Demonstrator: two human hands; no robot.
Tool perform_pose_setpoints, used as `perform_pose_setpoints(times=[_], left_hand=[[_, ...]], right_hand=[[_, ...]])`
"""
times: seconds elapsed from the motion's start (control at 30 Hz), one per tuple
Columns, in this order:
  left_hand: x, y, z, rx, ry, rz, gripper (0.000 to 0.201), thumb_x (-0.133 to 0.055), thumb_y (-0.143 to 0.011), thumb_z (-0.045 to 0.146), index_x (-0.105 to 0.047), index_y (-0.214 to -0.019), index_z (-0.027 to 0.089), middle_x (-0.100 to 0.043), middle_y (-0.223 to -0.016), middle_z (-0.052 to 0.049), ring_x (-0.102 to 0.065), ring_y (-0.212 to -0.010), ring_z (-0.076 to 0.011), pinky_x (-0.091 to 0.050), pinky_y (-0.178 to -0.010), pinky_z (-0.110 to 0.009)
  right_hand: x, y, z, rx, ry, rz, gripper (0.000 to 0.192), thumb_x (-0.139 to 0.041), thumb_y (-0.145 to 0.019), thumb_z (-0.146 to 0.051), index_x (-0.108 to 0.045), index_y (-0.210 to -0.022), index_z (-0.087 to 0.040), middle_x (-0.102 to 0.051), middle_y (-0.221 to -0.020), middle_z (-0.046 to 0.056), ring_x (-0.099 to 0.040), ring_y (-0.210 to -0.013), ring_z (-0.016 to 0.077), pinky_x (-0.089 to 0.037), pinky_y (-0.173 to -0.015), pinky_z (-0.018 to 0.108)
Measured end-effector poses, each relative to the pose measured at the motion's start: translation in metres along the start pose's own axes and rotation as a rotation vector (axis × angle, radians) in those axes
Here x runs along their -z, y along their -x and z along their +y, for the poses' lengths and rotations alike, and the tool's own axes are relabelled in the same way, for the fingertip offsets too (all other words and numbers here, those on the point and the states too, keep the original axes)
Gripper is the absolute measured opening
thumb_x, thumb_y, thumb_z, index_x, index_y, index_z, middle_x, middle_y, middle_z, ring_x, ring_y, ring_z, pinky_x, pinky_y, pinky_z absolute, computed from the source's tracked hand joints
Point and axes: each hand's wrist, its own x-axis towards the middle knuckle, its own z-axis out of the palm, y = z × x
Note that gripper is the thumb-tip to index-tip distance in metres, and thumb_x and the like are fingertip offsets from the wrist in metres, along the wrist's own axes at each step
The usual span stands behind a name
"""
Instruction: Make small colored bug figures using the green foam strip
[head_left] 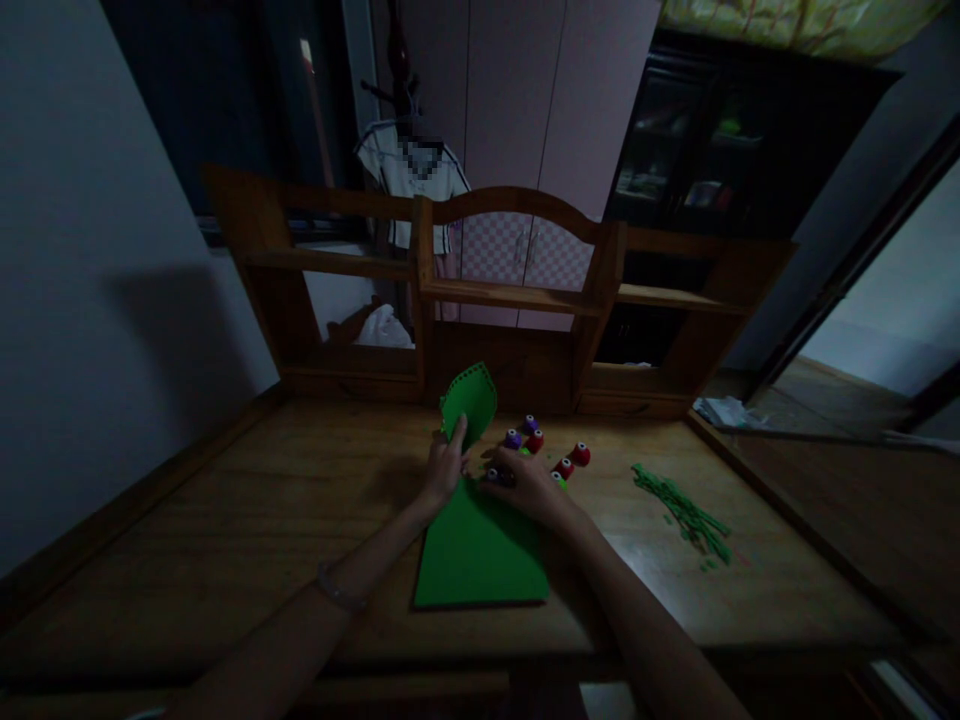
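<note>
- The green foam sheet [480, 550] lies flat on the wooden counter [247, 520], near the middle and somewhat toward its front edge. Its long axis runs from the front edge toward the back, where the shelf unit [510, 300] stands.
- The far end of the sheet is lifted and curls upward; this raised flap has a rounded tip with a scalloped or punched edge.
- The left hand [444, 465] is at the base of that raised flap, on the sheet's left side, its fingers pressed against the foam with one finger pointing up along it. It appears closed on the flap in a pinch, though the dim light hides the thumb.
- The right hand [525, 485] rests palm down on the sheet's far right corner, fingers spread and flat, not gripping anything that I can see.
- Both hands touch the sheet at its far end; the left is the one nearer to the raised flap, the right is nearer to the small things beyond.
- Just beyond the right hand's fingertips sit small round craft punches [559, 455], red and purple, in a loose cluster toward the back of the counter.
- Well apart, toward the counter's right edge, lies a strip of green foam scraps [686, 512].
</note>
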Motion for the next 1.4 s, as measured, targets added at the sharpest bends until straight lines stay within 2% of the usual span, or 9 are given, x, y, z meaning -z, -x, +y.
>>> perform_pose_setpoints(times=[0.07,0.3,0.5,0.8,0.9,1.0,1.1,1.23,1.4], left_hand=[[0.000,0.000,-0.001,0.014,0.000,0.047,0.047,-0.053,-0.076,0.065,-0.055,-0.077,0.018,-0.044,-0.054,0.004,-0.046,-0.042,-0.0104,-0.036,-0.040,-0.021],[0.001,0.001,-0.003,0.001,0.027,0.010,0.050,-0.049,-0.077,0.068,-0.052,-0.071,0.018,-0.051,-0.055,0.000,-0.049,-0.045,-0.0126,-0.038,-0.042,-0.023],[0.000,0.004,0.002,-0.029,0.009,-0.049,0.053,-0.043,-0.081,0.068,-0.051,-0.064,0.018,-0.050,-0.054,0.000,-0.046,-0.043,-0.0114,-0.038,-0.043,-0.023],[0.000,-0.001,-0.007,-0.029,0.015,-0.055,0.053,-0.046,-0.080,0.067,-0.050,-0.065,0.017,-0.048,-0.054,0.001,-0.045,-0.043,-0.0095,-0.037,-0.042,-0.021],[-0.001,-0.001,-0.005,-0.036,0.002,-0.090,0.049,-0.050,-0.080,0.063,-0.050,-0.062,0.017,-0.045,-0.051,0.003,-0.043,-0.040,-0.0089,-0.036,-0.041,-0.021],[-0.003,-0.001,0.000,-0.095,0.009,-0.151,0.046,-0.051,-0.082,0.058,-0.050,-0.062,0.017,-0.046,-0.050,0.003,-0.043,-0.039,-0.0094,-0.037,-0.042,-0.022],[-0.004,-0.001,0.003,-0.169,-0.001,-0.195,0.041,-0.052,-0.083,0.053,-0.055,-0.067,0.016,-0.055,-0.059,-0.001,-0.051,-0.045,-0.0113,-0.043,-0.048,-0.023],[-0.005,0.002,0.005,-0.181,-0.071,-0.247,0.039,-0.053,-0.083,0.052,-0.062,-0.072,0.016,-0.062,-0.063,-0.004,-0.058,-0.052,-0.0145,-0.047,-0.058,-0.025],[-0.008,0.008,0.010,-0.099,-0.071,-0.302,0.040,-0.054,-0.081,0.055,-0.064,-0.086,0.017,-0.065,-0.066,-0.004,-0.059,-0.049,-0.0151,-0.047,-0.053,-0.025]], right_hand=[[-0.001,0.000,0.001,0.008,0.007,0.002,0.037,-0.069,-0.079,-0.033,-0.056,-0.111,-0.022,-0.064,-0.101,0.005,-0.062,-0.089,0.0182,-0.046,-0.076,0.029],[0.000,0.000,0.001,0.035,0.052,-0.006,0.030,-0.068,-0.080,-0.036,-0.059,-0.104,-0.019,-0.063,-0.096,0.005,-0.060,-0.085,0.0175,-0.045,-0.076,0.028],[0.000,0.000,0.002,0.010,0.050,-0.016,0.028,-0.068,-0.079,-0.035,-0.062,-0.102,-0.020,-0.061,-0.094,0.004,-0.058,-0.083,0.0170,-0.044,-0.074,0.028],[-0.001,0.002,0.004,0.015,0.089,-0.009,0.030,-0.071,-0.076,-0.038,-0.065,-0.101,-0.021,-0.056,-0.101,0.006,-0.057,-0.088,0.0187,-0.046,-0.077,0.031],[-0.001,0.000,0.003,0.014,0.051,0.041,0.025,-0.068,-0.079,-0.036,-0.064,-0.097,-0.021,-0.058,-0.100,0.006,-0.057,-0.088,0.0185,-0.046,-0.079,0.031],[0.001,-0.004,0.004,-0.061,-0.057,0.208,0.023,-0.065,-0.081,-0.038,-0.063,-0.096,-0.020,-0.060,-0.096,0.005,-0.058,-0.088,0.0190,-0.046,-0.080,0.032],[0.006,-0.008,0.009,-0.217,-0.336,0.359,0.030,-0.064,-0.080,-0.044,-0.063,-0.098,-0.020,-0.064,-0.091,0.005,-0.061,-0.084,0.0197,-0.048,-0.073,0.032],[0.013,-0.011,0.018,-0.361,-0.763,0.422,0.043,-0.070,-0.072,-0.047,-0.063,-0.106,-0.021,-0.066,-0.092,0.004,-0.065,-0.079,0.0183,-0.050,-0.067,0.028],[0.015,-0.012,0.021,-0.411,-0.959,0.450,0.054,-0.074,-0.068,-0.043,-0.062,-0.116,-0.023,-0.066,-0.097,0.004,-0.063,-0.072,0.0138,-0.050,-0.067,0.027]])
